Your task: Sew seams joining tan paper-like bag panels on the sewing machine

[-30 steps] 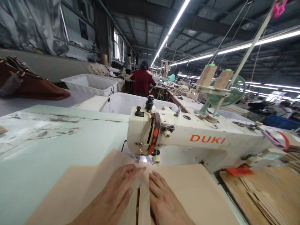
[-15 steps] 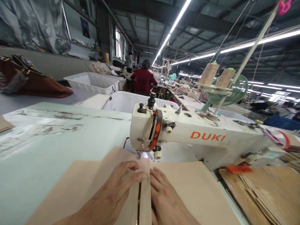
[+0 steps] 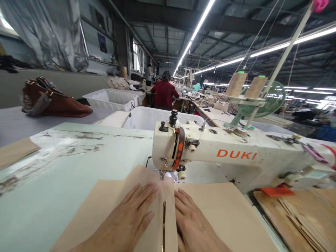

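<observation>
My left hand (image 3: 133, 213) lies flat on a tan fabric panel (image 3: 105, 196), its fingers stretched toward the needle of a white sewing machine (image 3: 204, 147). My right hand (image 3: 193, 220) rests on the tan fabric on the other side, fingers extended along the edge of a narrow raised strip (image 3: 170, 213). A dark slit with a glint of metal, perhaps a zipper, runs beside that strip between my hands. The presser foot (image 3: 162, 174) stands at the fabric's far end, just beyond my left fingertips. Whether it presses on the cloth I cannot tell.
Cut tan pieces (image 3: 18, 152) lie at the left, a brown handbag (image 3: 55, 99) behind them. White bins (image 3: 112, 99) stand beyond the table. Thread cones (image 3: 236, 84) and a green fan (image 3: 273, 99) are at the right, near a stacked board (image 3: 296, 217). Another person (image 3: 165, 92) sits ahead.
My left hand's fingers have gone from bent, with thumb and fingers near the strip, to flat on the fabric. My right hand stays by the strip. The whole view has shifted slightly.
</observation>
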`<state>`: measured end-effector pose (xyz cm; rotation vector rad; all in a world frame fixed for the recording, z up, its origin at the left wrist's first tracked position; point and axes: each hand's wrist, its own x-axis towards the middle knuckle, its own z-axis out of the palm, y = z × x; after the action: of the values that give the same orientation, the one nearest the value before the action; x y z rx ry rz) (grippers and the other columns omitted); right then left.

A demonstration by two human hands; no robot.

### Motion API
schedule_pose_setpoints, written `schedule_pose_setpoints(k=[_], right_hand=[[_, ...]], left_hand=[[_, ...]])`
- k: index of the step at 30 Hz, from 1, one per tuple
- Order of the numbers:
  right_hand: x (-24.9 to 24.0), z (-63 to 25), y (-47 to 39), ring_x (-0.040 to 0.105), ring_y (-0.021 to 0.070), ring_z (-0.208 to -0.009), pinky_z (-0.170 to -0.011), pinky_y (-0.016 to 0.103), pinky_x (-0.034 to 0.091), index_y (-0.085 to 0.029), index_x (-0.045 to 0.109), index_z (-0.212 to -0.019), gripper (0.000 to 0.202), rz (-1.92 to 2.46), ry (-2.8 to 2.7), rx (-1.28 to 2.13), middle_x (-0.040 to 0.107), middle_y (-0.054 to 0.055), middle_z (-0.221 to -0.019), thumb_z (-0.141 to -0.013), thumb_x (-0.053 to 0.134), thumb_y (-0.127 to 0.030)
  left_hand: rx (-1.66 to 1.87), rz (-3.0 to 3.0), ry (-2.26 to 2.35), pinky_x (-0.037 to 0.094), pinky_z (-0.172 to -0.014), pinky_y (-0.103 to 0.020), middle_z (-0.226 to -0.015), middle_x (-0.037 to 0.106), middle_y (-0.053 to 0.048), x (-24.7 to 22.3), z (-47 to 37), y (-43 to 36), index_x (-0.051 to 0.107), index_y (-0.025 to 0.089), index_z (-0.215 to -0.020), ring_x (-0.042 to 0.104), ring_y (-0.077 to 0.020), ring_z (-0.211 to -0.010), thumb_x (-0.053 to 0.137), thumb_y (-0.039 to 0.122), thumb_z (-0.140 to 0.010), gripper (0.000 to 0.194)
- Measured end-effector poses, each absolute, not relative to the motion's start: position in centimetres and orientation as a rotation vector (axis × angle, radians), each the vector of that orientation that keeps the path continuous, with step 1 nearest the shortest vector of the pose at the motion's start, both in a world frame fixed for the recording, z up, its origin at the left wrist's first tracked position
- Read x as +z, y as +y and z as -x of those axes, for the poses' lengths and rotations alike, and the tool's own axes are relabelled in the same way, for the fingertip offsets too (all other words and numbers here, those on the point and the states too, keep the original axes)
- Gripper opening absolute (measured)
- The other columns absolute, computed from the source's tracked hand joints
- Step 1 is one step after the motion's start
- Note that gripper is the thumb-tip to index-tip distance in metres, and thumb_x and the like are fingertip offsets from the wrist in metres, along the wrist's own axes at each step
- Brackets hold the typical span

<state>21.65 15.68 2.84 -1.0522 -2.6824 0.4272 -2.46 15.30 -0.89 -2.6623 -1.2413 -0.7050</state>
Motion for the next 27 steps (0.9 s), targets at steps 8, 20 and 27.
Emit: schedule_pose_setpoints(k=[8,20,27], right_hand=[[2.9,-21.7,15.3,0.030,0.0151,-0.142,-0.124,0.032,0.010,-0.026,0.048,-0.141,0.053,1.075,-2.640,0.399,0.038,0.000,-0.152,-0.088,0.053,-0.021],[2.8,-21.5,15.0,0.027,0.0163,-0.143,-0.124,0.035,0.011,-0.024,0.046,-0.143,0.055,1.081,-2.624,0.344,0.040,0.002,-0.151,-0.088,0.049,-0.018],[2.8,-21.6,14.9,0.030,0.0171,-0.142,-0.124,0.036,0.013,-0.023,0.046,-0.143,0.055,1.082,-2.631,0.338,0.043,0.004,-0.149,-0.088,0.049,-0.019]], left_hand=[[-0.677,2.642,-1.406,0.034,-0.115,-0.049,-0.140,0.053,-0.009,-0.5,2.5,19.7,0.053,0.018,-0.134,0.046,-0.0245,-0.133,0.040,0.034,-0.103,0.037],[-0.549,2.730,-1.334,0.035,-0.115,-0.050,-0.156,0.033,-0.007,-1.5,1.5,14.9,0.017,0.023,-0.156,0.034,-0.0260,-0.142,0.042,0.035,-0.103,0.059],[-0.473,2.790,-1.362,0.031,-0.115,-0.054,-0.155,0.036,-0.006,-0.5,1.3,14.9,0.035,0.024,-0.150,0.032,-0.0263,-0.143,0.039,0.035,-0.104,0.047]])
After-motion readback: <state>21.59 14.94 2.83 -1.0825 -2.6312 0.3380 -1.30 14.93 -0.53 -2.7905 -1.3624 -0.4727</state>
